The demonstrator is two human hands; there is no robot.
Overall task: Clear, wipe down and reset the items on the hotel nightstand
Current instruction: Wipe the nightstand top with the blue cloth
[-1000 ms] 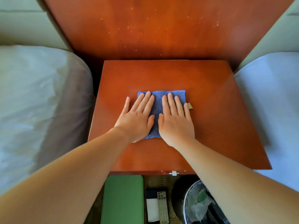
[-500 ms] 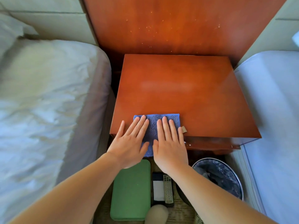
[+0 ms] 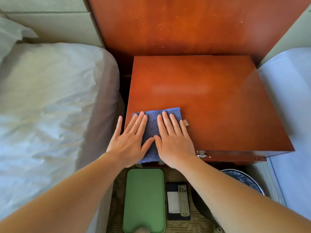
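The blue cloth (image 3: 152, 125) lies flat on the near left corner of the brown nightstand tabletop (image 3: 210, 101). Its near edge hangs a little over the front of the tabletop. A small tan tag (image 3: 186, 123) sticks out from the cloth's right side.

The left hand (image 3: 129, 140) and the right hand (image 3: 173, 140) both press down on the cloth, side by side, with thumbs touching. Their fingers (image 3: 134, 123) are straight and a little apart, not curled round anything. The left hand's little finger reaches past the left edge of the tabletop.

On the floor just in front of the nightstand lies a green tray (image 3: 144, 199). Right beside it is a dark pad (image 3: 172, 202) with a white sheet on it, and a grey remote (image 3: 183, 200) rests on the pad. A bin (image 3: 242, 179) with a plastic liner stands to the right of them. A bed (image 3: 50, 106) with white sheets is on the left, and another bed (image 3: 289, 98) is on the right.
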